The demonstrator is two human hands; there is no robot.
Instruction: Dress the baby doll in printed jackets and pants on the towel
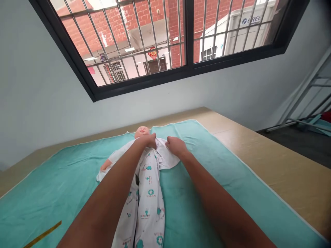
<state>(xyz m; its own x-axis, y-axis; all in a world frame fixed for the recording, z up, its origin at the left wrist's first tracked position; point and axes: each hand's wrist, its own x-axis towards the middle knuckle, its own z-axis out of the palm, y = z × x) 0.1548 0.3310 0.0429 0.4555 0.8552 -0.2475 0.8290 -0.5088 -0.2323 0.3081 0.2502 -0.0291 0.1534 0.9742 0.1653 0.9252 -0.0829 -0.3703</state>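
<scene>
A baby doll (142, 131) lies on its back on a teal cloth (191, 193), its head toward the wall. It wears a white baby shirt (168, 160) and white printed pants (150, 193). My left hand (149, 140) is closed on the shirt at the doll's chest, just below its head. With fingers pinched, my right hand (176, 146) grips the outer part of the same shirt, spread out to the right. One doll hand (105, 164) shows at the left sleeve's end. My left forearm covers part of the doll's body and one pant leg.
The cloth covers a wooden table (271, 155) pushed against a white wall. A dark-framed window (191, 34) with metal bars is above. A yellow strip (42, 235) lies on the cloth at lower left. A metal rack (300, 96) stands at the right.
</scene>
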